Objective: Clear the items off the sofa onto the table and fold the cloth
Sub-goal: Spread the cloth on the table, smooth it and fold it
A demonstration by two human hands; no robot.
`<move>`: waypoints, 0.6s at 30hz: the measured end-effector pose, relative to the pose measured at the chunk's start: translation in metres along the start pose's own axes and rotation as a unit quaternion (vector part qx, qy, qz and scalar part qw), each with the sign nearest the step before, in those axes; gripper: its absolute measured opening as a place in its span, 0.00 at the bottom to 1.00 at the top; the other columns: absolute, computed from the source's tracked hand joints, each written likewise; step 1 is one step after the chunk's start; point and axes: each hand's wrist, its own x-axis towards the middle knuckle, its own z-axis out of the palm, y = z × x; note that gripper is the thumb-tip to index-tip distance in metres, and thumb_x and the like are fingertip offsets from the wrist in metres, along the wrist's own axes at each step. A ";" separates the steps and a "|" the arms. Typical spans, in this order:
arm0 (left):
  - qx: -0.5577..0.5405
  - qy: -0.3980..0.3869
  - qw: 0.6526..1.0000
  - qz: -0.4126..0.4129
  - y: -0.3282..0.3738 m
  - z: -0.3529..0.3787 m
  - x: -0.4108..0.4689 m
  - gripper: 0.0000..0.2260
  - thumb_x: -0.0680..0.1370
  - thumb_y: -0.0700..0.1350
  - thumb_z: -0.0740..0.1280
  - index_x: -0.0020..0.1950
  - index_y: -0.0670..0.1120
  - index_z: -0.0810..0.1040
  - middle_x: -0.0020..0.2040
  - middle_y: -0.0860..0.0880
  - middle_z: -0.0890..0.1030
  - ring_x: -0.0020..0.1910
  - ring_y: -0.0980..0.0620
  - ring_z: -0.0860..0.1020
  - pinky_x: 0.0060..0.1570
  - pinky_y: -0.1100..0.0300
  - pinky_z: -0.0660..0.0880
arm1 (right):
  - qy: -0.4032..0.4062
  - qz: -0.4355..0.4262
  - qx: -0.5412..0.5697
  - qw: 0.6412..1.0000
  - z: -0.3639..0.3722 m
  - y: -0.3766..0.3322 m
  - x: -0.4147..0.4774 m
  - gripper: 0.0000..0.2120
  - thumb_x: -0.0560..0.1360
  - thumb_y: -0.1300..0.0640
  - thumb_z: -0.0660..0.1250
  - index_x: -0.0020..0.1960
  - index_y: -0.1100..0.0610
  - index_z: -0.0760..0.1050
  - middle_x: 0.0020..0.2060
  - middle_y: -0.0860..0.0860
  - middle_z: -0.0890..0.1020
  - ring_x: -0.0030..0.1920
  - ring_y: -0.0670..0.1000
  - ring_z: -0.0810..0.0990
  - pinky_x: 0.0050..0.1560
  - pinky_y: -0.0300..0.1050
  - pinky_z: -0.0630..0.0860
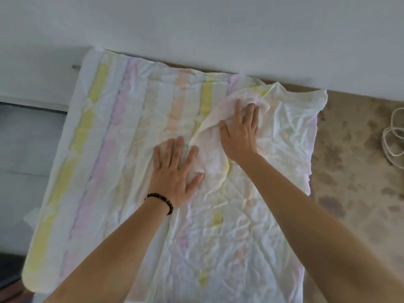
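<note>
A thin white cloth [135, 127] with pale yellow, pink and purple stripes lies spread over the sofa seat, wrinkled, its right part doubled over. My left hand [175, 171], with a dark bead bracelet at the wrist, presses flat on the cloth near its middle, fingers spread. My right hand [240, 130] rests flat a little farther back, fingertips against a raised ridge of bunched fabric. Neither hand grips the cloth.
The sofa's brown mottled upholstery [354, 171] shows to the right of the cloth. A white coiled cord [393, 136] lies on it at the right edge. A white wall [196, 29] runs along the back. Grey floor [26, 160] lies to the left.
</note>
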 end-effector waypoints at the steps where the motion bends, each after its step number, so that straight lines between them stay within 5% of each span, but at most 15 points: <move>1: -0.009 0.012 1.000 0.002 -0.001 0.003 0.000 0.32 0.79 0.66 0.47 0.79 0.52 0.54 0.80 0.41 0.49 0.78 0.40 0.47 0.73 0.35 0.46 | 0.034 0.012 -0.010 0.999 0.002 -0.006 0.004 0.33 0.82 0.47 0.54 0.81 0.58 0.45 0.78 0.66 0.45 0.78 0.65 0.41 0.77 0.60 0.42; 4: -0.029 0.030 0.999 -0.002 -0.002 0.008 0.000 0.33 0.78 0.66 0.50 0.79 0.50 0.55 0.80 0.43 0.48 0.79 0.42 0.46 0.74 0.37 0.45 | 0.073 -0.094 -0.012 0.993 0.001 -0.027 0.033 0.31 0.83 0.52 0.54 0.81 0.58 0.47 0.78 0.65 0.45 0.79 0.64 0.43 0.78 0.59 0.44; 7: -0.039 0.025 0.999 -0.004 -0.004 0.008 0.002 0.34 0.78 0.65 0.50 0.79 0.47 0.56 0.80 0.43 0.50 0.79 0.43 0.46 0.74 0.37 0.47 | -0.036 -0.210 0.018 0.977 0.000 -0.041 0.067 0.28 0.83 0.53 0.53 0.80 0.59 0.50 0.79 0.60 0.55 0.79 0.58 0.52 0.77 0.59 0.52; 9: -0.043 0.021 0.999 -0.005 -0.004 0.007 0.001 0.35 0.79 0.65 0.50 0.79 0.44 0.56 0.80 0.42 0.50 0.79 0.43 0.47 0.74 0.37 0.47 | 0.000 -0.196 0.019 0.980 0.001 -0.044 0.073 0.25 0.84 0.52 0.54 0.78 0.59 0.59 0.78 0.59 0.60 0.78 0.58 0.56 0.77 0.57 0.54; 13: -0.047 0.012 0.999 -0.006 -0.003 0.002 0.002 0.37 0.78 0.65 0.50 0.79 0.41 0.55 0.80 0.42 0.50 0.79 0.42 0.47 0.74 0.36 0.47 | 0.229 -0.087 0.088 0.966 -0.005 -0.036 0.066 0.20 0.79 0.51 0.64 0.68 0.58 0.74 0.65 0.60 0.74 0.65 0.58 0.74 0.63 0.50 0.72; 15: -0.045 0.007 0.999 -0.006 -0.003 0.001 0.002 0.37 0.78 0.65 0.51 0.79 0.41 0.55 0.80 0.42 0.50 0.79 0.42 0.48 0.74 0.36 0.47 | 0.175 -0.014 0.098 0.980 -0.009 -0.032 0.072 0.24 0.77 0.43 0.66 0.68 0.54 0.73 0.58 0.54 0.76 0.56 0.54 0.77 0.52 0.47 0.76; 18: -0.038 0.002 0.999 -0.007 -0.002 0.000 0.003 0.37 0.77 0.65 0.51 0.79 0.41 0.55 0.80 0.42 0.50 0.79 0.42 0.48 0.74 0.36 0.47 | 0.054 0.018 0.064 0.996 -0.010 -0.031 0.091 0.21 0.78 0.42 0.63 0.67 0.51 0.74 0.57 0.51 0.77 0.57 0.53 0.77 0.53 0.49 0.76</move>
